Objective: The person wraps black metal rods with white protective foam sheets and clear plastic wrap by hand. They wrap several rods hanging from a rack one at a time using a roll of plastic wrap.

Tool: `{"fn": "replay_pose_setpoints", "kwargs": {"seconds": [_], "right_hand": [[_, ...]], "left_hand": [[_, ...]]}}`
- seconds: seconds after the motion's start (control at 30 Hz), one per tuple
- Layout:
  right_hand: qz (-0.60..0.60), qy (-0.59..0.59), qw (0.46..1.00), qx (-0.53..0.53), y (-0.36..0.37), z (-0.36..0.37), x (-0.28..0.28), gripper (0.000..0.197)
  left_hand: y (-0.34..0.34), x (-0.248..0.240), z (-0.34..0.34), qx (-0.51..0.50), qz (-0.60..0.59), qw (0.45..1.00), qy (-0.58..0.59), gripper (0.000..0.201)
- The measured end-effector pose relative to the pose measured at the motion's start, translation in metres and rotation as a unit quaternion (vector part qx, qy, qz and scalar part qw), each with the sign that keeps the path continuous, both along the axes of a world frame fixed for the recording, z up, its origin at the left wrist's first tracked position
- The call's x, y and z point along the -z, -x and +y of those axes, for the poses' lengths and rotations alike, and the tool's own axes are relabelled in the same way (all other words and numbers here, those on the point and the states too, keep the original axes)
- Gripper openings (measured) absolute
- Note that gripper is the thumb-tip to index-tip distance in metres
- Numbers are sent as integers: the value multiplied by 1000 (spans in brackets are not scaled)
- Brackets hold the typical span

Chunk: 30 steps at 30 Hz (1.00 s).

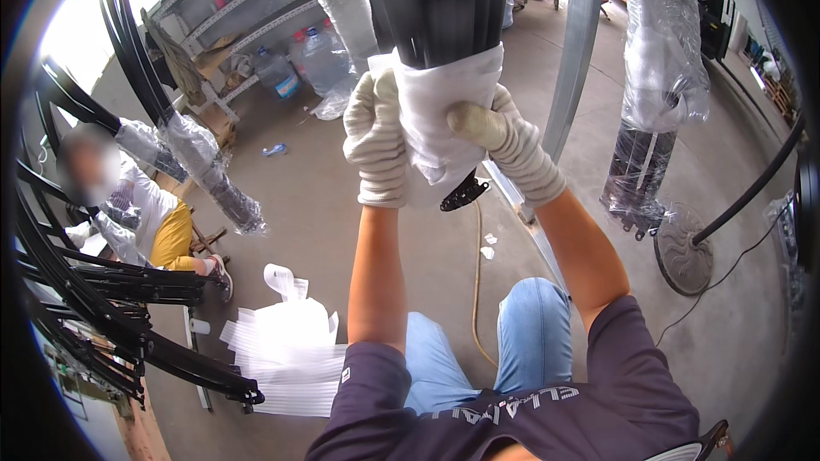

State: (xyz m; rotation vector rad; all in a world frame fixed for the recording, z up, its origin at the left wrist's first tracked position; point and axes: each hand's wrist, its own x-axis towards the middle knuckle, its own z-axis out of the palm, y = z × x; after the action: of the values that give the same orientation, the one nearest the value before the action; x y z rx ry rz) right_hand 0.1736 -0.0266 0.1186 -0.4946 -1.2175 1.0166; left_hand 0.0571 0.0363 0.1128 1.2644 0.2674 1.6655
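Note:
A thick bundle of long black bars (440, 4) hangs in front of me, its lower end wrapped in a white foam sheet (444, 111). From the left, my left hand (376, 132), in a striped knit glove, grips the edge of the sheet with curled fingers. On the opposite side my right hand (508, 141), gloved alike, presses its thumb on the front of the wrap; its other fingers pass partly out of sight behind. A black, perforated end piece (464, 194) pokes out below the foam.
White foam sheets (286, 354) lie piled on the floor at left. Beyond them sits another person (175, 235), among black bars (111, 290). A steel post (581, 51), a plastic-wrapped bundle (662, 60) and a round metal base (683, 260) stand to the right. Shelving (248, 38) and water jugs (276, 72) are behind.

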Motion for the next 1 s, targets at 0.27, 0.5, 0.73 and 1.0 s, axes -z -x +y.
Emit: {"fn": "replay_pose_setpoints", "kwargs": {"seconds": [0.27,0.5,0.73,1.0], "right_hand": [[-206,-181,923,270,28,-31,26,113],[-146,-112,946,268,28,-28,33,105],[-165,-99,943,273,9,-2,67,91],[-453,156,849,224,5,-31,72,70]], "left_hand": [[-5,-4,-3,106,-27,993,48,15],[-15,-8,-2,98,-59,992,-45,11],[5,12,-17,250,-29,965,-76,66],[31,35,-15,133,273,945,-118,79]]}}
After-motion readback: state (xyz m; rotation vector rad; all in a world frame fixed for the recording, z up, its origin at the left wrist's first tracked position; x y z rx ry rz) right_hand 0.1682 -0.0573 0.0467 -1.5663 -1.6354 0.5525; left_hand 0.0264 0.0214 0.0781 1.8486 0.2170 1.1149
